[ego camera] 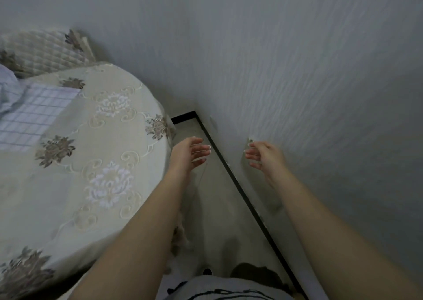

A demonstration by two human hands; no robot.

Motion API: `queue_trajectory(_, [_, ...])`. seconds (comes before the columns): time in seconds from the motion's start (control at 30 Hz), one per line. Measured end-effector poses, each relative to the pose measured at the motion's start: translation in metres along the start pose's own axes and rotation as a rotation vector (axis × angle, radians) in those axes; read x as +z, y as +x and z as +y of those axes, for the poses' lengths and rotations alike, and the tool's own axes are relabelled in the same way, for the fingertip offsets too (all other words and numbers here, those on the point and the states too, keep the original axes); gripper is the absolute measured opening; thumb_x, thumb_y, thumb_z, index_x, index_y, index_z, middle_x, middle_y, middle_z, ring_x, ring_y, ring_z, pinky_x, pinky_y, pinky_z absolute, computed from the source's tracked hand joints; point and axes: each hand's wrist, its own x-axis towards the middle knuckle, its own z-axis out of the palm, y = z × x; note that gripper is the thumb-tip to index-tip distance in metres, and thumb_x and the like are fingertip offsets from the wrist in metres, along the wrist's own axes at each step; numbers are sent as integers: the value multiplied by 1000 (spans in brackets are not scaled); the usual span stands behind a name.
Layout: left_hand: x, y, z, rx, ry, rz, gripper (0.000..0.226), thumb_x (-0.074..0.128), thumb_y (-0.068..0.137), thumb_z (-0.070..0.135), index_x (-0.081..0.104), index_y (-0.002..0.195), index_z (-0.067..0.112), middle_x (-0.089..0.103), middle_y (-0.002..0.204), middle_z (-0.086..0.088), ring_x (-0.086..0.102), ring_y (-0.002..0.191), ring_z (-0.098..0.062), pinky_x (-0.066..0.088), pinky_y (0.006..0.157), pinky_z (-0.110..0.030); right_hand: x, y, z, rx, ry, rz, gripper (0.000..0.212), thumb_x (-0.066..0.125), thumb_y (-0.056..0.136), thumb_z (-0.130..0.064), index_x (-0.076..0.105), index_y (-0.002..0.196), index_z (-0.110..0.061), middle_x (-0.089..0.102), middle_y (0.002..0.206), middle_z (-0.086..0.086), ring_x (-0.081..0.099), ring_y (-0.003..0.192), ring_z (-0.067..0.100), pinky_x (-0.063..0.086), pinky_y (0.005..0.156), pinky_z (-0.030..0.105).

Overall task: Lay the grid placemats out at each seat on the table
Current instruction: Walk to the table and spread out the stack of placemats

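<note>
A grid placemat (34,114) lies on the round, cloth-covered tabletop (68,196) at the far left. The left hand (190,153) and right hand (265,155) reach out right of the tabletop, above the floor (212,196) beside the wall (297,70). Each grip is loose and empty, fingers relaxed.

Dim light falls on grey textured walls (297,59) meeting at a corner, a dark skirting strip (240,192) edging the pale floor (217,208); left, a round table (75,199) under floral embroidered cloth, a quilted chair back (41,50) beyond
</note>
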Motion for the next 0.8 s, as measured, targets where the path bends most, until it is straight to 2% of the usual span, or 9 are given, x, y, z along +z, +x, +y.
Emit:
queue_trajectory(0.3, [11, 103, 31, -31, -32, 91, 19, 43, 94, 19, 59, 95, 9, 67, 82, -10, 65, 74, -21, 47, 67, -29, 41, 119, -30, 65, -12, -86, 15, 51, 93, -16, 61, 82, -16, 67, 81, 8, 64, 76, 20, 51, 70, 33])
queue_trajectory(0.53, [42, 213, 91, 26, -42, 204, 21, 43, 93, 21, 60, 98, 10, 69, 83, -9, 66, 74, -19, 49, 64, -27, 84, 246, -95, 33, -15, -191, 16, 51, 93, -14, 59, 79, -15, 64, 76, 7, 62, 71, 18, 50, 69, 32])
queue_trajectory(0.7, [48, 253, 125, 63, -91, 264, 21, 42, 94, 21, 60, 91, 12, 67, 86, -10, 65, 78, -22, 46, 68, -29, 127, 302, -129, 35, -60, -298, 18, 50, 94, -15, 60, 79, -15, 65, 75, 7, 61, 68, 16, 47, 64, 29])
queue_trajectory(0.8, [42, 275, 136, 68, -112, 319, 23, 40, 96, 21, 60, 90, 13, 67, 86, -10, 64, 79, -21, 46, 65, -28, 158, 325, -138, 29, -121, -368, 19, 50, 95, -19, 62, 80, -16, 66, 76, 6, 62, 67, 14, 46, 61, 27])
